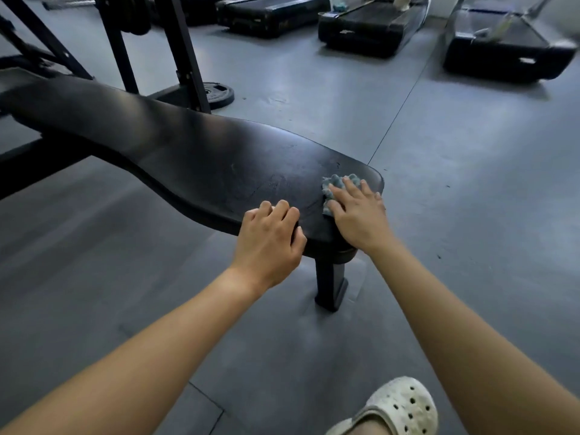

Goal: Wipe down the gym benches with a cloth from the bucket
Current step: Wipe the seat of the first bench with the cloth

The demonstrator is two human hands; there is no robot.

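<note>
A long black padded bench runs from the far left to the near middle, where its wide end stands on a black leg. A small blue-grey cloth lies crumpled on that near end. My right hand presses flat on the cloth with straight, spread fingers, and most of the cloth is hidden under it. My left hand rests on the bench's near edge just left of the cloth, its fingers curled over the pad's rim. No bucket is in view.
Black rack uprights and a weight plate stand behind the bench. Several treadmills line the back. Grey rubber floor spreads to the right. My foot in a white clog is at the bottom right.
</note>
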